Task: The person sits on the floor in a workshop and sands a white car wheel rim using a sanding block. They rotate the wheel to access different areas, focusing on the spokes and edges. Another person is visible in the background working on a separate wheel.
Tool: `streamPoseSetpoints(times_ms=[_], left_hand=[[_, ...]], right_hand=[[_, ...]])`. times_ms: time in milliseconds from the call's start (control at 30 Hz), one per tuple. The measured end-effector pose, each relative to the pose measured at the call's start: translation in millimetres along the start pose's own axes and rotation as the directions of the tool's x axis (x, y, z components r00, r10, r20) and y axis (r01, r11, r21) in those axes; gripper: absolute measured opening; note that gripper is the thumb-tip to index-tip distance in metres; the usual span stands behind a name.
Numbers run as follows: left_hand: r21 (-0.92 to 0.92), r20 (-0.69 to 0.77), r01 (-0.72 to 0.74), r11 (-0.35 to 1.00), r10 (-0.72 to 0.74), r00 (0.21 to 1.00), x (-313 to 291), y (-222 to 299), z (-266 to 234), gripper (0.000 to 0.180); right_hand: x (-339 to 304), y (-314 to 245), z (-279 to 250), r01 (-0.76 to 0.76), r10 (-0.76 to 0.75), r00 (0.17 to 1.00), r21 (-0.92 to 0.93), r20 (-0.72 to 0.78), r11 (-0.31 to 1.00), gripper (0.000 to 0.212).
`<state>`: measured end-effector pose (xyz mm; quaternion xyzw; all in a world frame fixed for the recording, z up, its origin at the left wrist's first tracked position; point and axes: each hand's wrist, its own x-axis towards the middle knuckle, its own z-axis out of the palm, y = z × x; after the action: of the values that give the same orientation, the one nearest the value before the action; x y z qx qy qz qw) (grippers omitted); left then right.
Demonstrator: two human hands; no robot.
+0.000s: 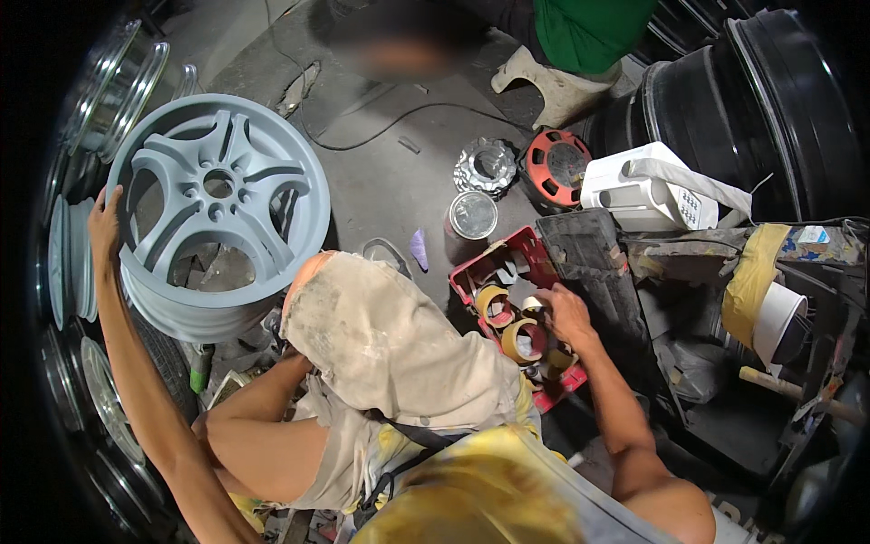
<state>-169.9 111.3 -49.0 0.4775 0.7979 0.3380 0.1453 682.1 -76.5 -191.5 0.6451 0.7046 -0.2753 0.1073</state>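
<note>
- Holding the outer lip of the grey five-spoke metal wheel (232, 218), the left hand (104, 222) has its fingers curled at the rim's left side.
- Wheel position: ahead and left of the person, face up and tilted; its support is mostly hidden.
- Wheel handling (judged): rigid and fairly heavy; the matte coat may scuff. Take hold at the lip or through the spoke windows.
- Right hand (566, 315): right of the wheel and nearer the person, over the red plastic bin (519, 239). Its bent fingertips are at a small pale-yellow tape roll (533, 305); whether they pinch it firmly, cannot tell.
- Roll handling (judged): light, slightly springy, possibly tacky. Take hold across the ring or through the core.
- Shapes: wheel spokes fork smoothly from a round hub with bolt holes; larger tan tape rolls (514, 337) are ring-shaped and smooth-sided.
- Materials right of the wheel: a shiny silver lobed metal part (471, 172), a round can with a clear-looking top (474, 216), and a thin purple scrap (418, 248).
- Just below the wheel: a ribbed black rubber tyre (161, 363).
</note>
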Motion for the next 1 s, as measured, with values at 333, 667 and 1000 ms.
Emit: streamPoseSetpoints(times_ms=[333, 667, 1000], left_hand=[[0.079, -0.032, -0.014, 0.997, 0.017, 0.999, 7.8, 2.7, -2.7, 0.055], [0.171, -0.035, -0.062, 0.983, 0.069, 0.997, 2.8, 21.1, 5.4, 0.051], [0.079, -0.022, -0.036, 0.996, 0.038, 0.999, 5.1, 15.0, 7.4, 0.048]], right_hand=[[-13.0, 9.0, 50.6, 0.301, -0.275, 0.953, -0.297, 0.125, 0.906, 0.030], [56.1, -14.0, 66.0, 0.022, -0.085, 0.960, -0.228, -0.268, 0.973, 0.065], [-0.6, 45.1, 58.8, 0.013, -0.021, 0.921, 0.025, 0.389, 1.000, 0.037]])
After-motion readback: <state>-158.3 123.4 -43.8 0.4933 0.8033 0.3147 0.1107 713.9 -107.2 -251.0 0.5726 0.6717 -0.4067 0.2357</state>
